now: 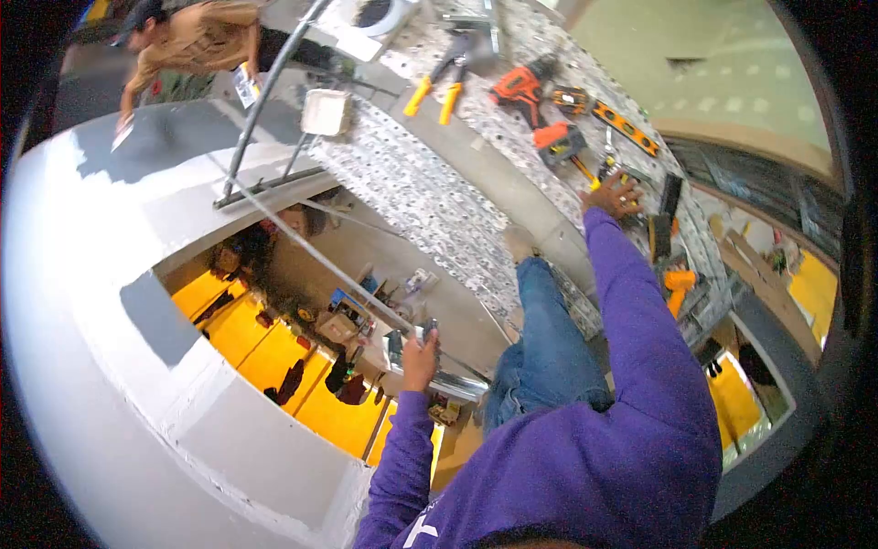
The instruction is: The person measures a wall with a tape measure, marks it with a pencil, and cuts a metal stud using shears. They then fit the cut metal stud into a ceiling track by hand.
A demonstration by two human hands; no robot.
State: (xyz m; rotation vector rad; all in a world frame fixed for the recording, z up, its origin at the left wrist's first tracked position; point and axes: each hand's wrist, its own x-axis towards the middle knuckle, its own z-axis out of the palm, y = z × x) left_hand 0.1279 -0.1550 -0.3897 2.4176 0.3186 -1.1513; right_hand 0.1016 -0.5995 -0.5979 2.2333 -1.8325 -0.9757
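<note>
My left hand (419,362) is closed around a small grey and dark object whose kind I cannot tell, near the lower end of a thin metal rail. On the right, my right hand (615,198) reaches onto a paint-speckled plank (498,151) with its fingers spread among tools. Just beyond its fingertips lie a yellow-handled tool (585,172) and some small metal pieces. Farther along sit an orange and black cordless drill (519,93), a tape measure (570,100) and an orange level (626,128). Black blocky items (666,220) lie beside the hand.
Orange-handled snips (437,87) lie at the plank's far end. Metal scaffold rails (265,101) cross the left side above a drop to a yellow-panelled level (320,393). Another person (197,41) works at the upper left. An orange tool (679,285) lies at right.
</note>
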